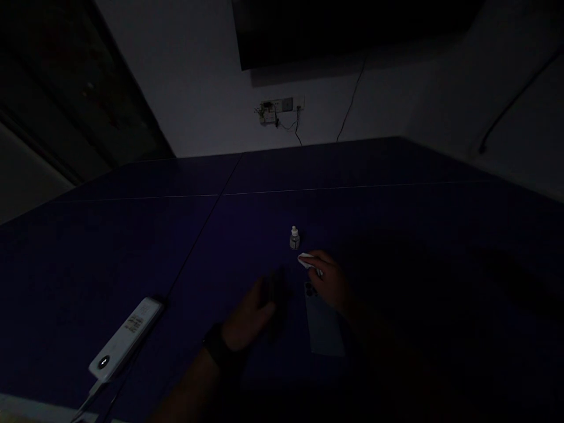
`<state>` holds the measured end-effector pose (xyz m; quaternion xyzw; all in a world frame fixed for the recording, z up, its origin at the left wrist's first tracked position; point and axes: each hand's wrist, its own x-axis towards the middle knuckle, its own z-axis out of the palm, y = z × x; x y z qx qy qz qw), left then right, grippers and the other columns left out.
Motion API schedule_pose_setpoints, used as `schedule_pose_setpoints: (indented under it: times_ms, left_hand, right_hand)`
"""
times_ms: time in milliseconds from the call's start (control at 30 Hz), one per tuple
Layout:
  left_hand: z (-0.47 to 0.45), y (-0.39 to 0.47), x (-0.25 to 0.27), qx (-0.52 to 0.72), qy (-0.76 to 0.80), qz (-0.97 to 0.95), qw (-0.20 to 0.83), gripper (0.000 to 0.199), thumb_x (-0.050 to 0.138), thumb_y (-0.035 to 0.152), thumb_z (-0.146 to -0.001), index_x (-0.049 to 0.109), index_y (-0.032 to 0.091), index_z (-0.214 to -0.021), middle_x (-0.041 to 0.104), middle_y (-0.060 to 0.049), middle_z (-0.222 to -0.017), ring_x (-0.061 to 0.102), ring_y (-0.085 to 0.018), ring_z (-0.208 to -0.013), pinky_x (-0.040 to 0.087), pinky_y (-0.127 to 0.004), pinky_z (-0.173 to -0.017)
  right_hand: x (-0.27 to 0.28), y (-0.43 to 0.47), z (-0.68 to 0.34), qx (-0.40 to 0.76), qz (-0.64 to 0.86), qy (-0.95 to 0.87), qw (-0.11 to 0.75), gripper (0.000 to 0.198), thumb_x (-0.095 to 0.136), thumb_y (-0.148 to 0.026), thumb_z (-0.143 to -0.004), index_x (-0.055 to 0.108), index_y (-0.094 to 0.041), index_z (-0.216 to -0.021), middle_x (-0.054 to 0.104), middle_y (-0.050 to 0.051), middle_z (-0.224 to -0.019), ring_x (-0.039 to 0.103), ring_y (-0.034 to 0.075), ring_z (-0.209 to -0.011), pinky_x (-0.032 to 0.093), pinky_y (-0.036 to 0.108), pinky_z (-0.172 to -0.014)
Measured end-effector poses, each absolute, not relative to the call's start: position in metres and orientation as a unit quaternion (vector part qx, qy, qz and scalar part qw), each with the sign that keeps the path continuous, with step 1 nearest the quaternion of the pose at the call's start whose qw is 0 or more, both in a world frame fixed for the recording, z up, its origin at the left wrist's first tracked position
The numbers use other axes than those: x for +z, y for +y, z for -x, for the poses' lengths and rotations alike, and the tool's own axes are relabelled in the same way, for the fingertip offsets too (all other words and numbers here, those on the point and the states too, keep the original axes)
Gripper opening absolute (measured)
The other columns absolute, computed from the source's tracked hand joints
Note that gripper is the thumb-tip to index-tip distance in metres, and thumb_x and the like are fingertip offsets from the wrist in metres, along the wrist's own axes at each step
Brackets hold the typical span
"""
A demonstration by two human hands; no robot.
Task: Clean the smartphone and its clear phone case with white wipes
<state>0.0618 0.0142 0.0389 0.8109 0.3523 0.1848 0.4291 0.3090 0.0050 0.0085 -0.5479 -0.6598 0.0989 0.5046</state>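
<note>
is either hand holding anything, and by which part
The right hand holds a white item by its right part; the left hand is too dark to tell.

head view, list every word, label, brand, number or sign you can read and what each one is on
No text is clear enough to quote.
White device, printed patch: too blurred to read.
White device, round display: lit marks, too small to read.
Bottle: no readable text.
Phone: no readable text.
</note>
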Motion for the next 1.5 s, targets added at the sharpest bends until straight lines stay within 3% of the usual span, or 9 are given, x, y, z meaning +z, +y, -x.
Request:
schedule_pose_setpoints:
  times_ms: [67, 167, 233, 433, 600, 800, 1000, 1233, 1500]
  left_hand:
    - [-0.058, 0.012, 0.034, 0.21, 0.354, -0.748, 0.521, 0.054, 0.035, 0.042, -0.103, 0.034, 0.017, -0.151, 0.058, -0.015, -0.14, 0.061, -0.029, -0.124, 0.056, -0.045, -0.097]
    - [-0.055, 0.004, 0.022, 0.212, 0.369, -0.733, 0.531, 0.054, 0.027, 0.036, -0.104, 0.032, 0.016, -0.153, 0.064, -0.014, -0.133, 0.066, -0.029, -0.118, 0.059, -0.045, -0.09]
    - [-0.051, -0.001, 0.013, 0.228, 0.385, -0.727, 0.52, 0.056, 0.03, 0.038, -0.103, 0.029, 0.018, -0.155, 0.055, -0.014, -0.144, 0.057, -0.031, -0.13, 0.053, -0.053, -0.1]
    - [-0.037, -0.011, -0.008, 0.22, 0.469, -0.782, 0.348, 0.072, 0.038, 0.046, -0.103, 0.003, 0.022, -0.161, 0.025, -0.017, -0.163, 0.021, -0.041, -0.151, 0.031, -0.069, -0.113]
    - [-0.035, -0.014, -0.002, 0.198, 0.452, -0.84, 0.227, 0.088, 0.045, 0.055, -0.1, -0.007, 0.02, -0.16, 0.042, -0.023, -0.15, 0.042, -0.044, -0.138, 0.034, -0.069, -0.109]
    - [-0.005, 0.012, 0.013, 0.108, 0.327, -0.916, 0.205, 0.142, 0.062, 0.091, -0.063, -0.014, 0.019, -0.159, 0.026, -0.027, -0.16, 0.036, -0.05, -0.14, 0.033, -0.068, -0.11]
    - [0.002, 0.051, 0.003, 0.119, 0.247, -0.938, 0.21, 0.167, 0.073, 0.091, -0.041, -0.016, 0.012, -0.158, 0.015, -0.03, -0.163, 0.023, -0.052, -0.147, 0.029, -0.065, -0.115]
    - [-0.012, 0.06, -0.013, 0.198, 0.202, -0.925, 0.253, 0.167, 0.076, 0.088, -0.046, -0.029, 0.015, -0.153, 0.022, -0.029, -0.161, 0.03, -0.047, -0.146, 0.033, -0.062, -0.115]
    - [-0.01, 0.058, -0.017, 0.188, 0.205, -0.926, 0.255, 0.16, 0.074, 0.087, -0.051, -0.021, 0.014, -0.156, 0.017, -0.029, -0.163, 0.03, -0.049, -0.145, 0.033, -0.063, -0.115]
  right_hand:
    - [0.008, 0.005, -0.308, 0.105, 0.549, -0.653, 0.511, 0.039, 0.049, -0.009, -0.085, 0.076, -0.023, -0.109, 0.069, 0.007, -0.106, 0.066, 0.021, -0.101, 0.056, 0.035, -0.088]
    - [0.008, 0.005, -0.304, 0.113, 0.553, -0.652, 0.506, 0.039, 0.049, -0.008, -0.085, 0.076, -0.024, -0.109, 0.07, 0.007, -0.106, 0.067, 0.02, -0.1, 0.056, 0.035, -0.088]
    - [0.007, 0.005, -0.303, 0.115, 0.552, -0.657, 0.501, 0.039, 0.05, -0.008, -0.085, 0.076, -0.024, -0.109, 0.07, 0.007, -0.106, 0.067, 0.021, -0.1, 0.056, 0.035, -0.088]
    - [0.004, 0.006, -0.304, 0.121, 0.553, -0.666, 0.486, 0.04, 0.049, -0.009, -0.085, 0.076, -0.024, -0.111, 0.07, 0.007, -0.106, 0.067, 0.021, -0.101, 0.056, 0.035, -0.088]
    - [0.006, 0.002, -0.3, 0.132, 0.535, -0.698, 0.457, 0.039, 0.048, -0.009, -0.086, 0.074, -0.022, -0.112, 0.069, 0.009, -0.108, 0.067, 0.022, -0.102, 0.056, 0.036, -0.089]
    - [0.014, -0.005, -0.288, 0.172, 0.484, -0.76, 0.398, 0.033, 0.051, -0.007, -0.087, 0.067, -0.022, -0.111, 0.066, 0.008, -0.112, 0.066, 0.021, -0.103, 0.055, 0.035, -0.09]
    - [0.019, 0.0, -0.271, 0.169, 0.47, -0.802, 0.327, 0.037, 0.055, -0.004, -0.088, 0.067, -0.025, -0.116, 0.063, 0.007, -0.115, 0.065, 0.02, -0.104, 0.054, 0.034, -0.09]
    - [0.016, 0.023, -0.244, 0.11, 0.486, -0.846, 0.191, 0.032, 0.061, -0.004, -0.087, 0.071, -0.026, -0.108, 0.064, 0.003, -0.104, 0.064, 0.018, -0.097, 0.053, 0.03, -0.085]
    - [0.009, 0.029, -0.231, 0.058, 0.474, -0.868, 0.132, 0.027, 0.056, -0.005, -0.092, 0.072, -0.022, -0.104, 0.067, 0.005, -0.101, 0.062, 0.021, -0.095, 0.053, 0.032, -0.083]
